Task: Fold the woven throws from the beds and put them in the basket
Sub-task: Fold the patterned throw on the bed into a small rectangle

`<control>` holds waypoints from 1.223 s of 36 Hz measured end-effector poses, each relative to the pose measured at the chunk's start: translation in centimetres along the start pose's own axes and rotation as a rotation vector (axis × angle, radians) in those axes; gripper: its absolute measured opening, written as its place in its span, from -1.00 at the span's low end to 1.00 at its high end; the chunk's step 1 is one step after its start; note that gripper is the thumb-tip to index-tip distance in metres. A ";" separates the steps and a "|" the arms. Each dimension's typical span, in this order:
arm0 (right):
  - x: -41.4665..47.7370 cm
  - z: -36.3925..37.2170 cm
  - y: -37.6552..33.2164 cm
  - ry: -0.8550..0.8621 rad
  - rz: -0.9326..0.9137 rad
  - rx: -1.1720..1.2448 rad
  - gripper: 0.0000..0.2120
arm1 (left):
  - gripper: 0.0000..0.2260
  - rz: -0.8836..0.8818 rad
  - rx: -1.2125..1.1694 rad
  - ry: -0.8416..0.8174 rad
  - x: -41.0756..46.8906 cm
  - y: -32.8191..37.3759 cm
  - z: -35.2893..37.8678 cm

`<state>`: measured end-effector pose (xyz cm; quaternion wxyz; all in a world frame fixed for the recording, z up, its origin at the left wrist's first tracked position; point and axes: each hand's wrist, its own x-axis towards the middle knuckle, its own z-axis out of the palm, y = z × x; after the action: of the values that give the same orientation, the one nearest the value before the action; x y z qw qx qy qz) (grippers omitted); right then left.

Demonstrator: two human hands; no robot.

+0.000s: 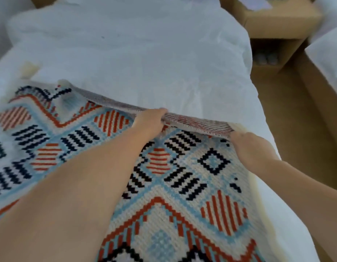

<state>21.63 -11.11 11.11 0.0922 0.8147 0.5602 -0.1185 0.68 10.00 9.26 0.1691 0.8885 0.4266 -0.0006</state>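
While geometric woven throw [164, 186] lies spread across near end of white-sheeted bed [145, 63], left hand [150, 121] grips its raised far edge, fingers curled over it. Right hand [247, 146] grips same edge at right corner; striped underside shows between hands. Wooden nightstand [277, 21] beyond bed, right.

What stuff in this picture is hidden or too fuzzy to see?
- Head view: the fingertips of the left hand and right hand are tucked under the lifted edge of the woven throw.
- The throw's near and left parts are cut off by the picture's edges and partly covered by the forearms.
- Small things in the open shelf of the bedside table are too blurred to name.
- No basket shows anywhere.
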 end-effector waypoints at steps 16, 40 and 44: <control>-6.7 1.9 2.0 -0.064 0.148 -0.001 -0.72 | -0.82 0.018 -0.187 0.052 -12.4 -0.4 1.0; -24.2 7.0 7.7 -0.159 -0.133 -0.243 -0.62 | -0.76 -0.153 -0.210 -0.057 -35.2 6.3 7.6; -27.1 8.6 7.9 -0.222 -0.113 -0.254 -0.60 | -0.76 -0.157 -0.248 -0.065 -37.6 7.1 8.5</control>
<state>18.84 -40.53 11.04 0.2490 0.7455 0.6019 -0.1410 -16.60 -25.18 8.87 0.2908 0.8242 0.4859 0.0102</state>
